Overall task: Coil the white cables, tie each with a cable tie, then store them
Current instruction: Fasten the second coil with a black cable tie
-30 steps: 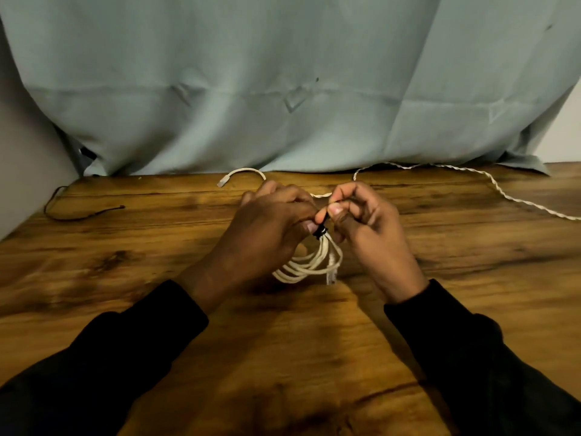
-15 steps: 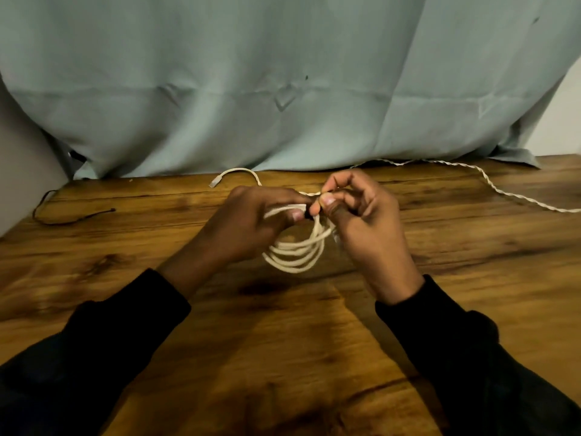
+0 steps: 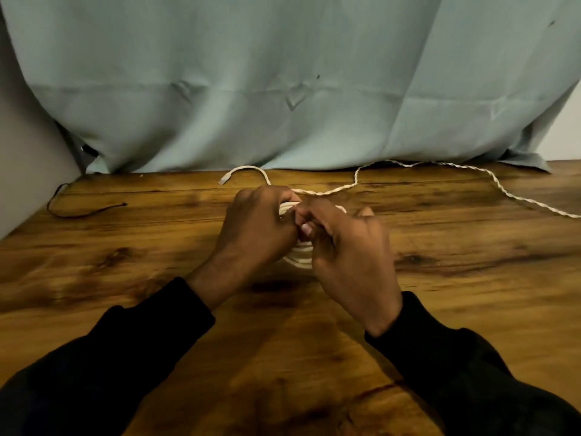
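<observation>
A coiled white cable [image 3: 300, 258] sits between both hands over the middle of the wooden table [image 3: 456, 278]; only a few loops show below my knuckles. My left hand [image 3: 261, 228] grips the coil's left side. My right hand [image 3: 349, 247] is closed on its right side, thumb and forefinger pinched at the top; the black cable tie seen earlier is hidden by the fingers. A second, twisted white cable [image 3: 424, 166] lies loose along the table's back edge and runs off to the right. Its plug end [image 3: 224, 180] curls behind my left hand.
A thin black cord [image 3: 78, 214] lies at the table's far left. A pale green cloth [image 3: 283, 89] hangs behind the table's back edge, and a grey wall [image 3: 19, 171] borders the left side.
Both hands have turned over the coil and closed in, so the loops that hung in the open are mostly covered, and the black tie is out of sight.
</observation>
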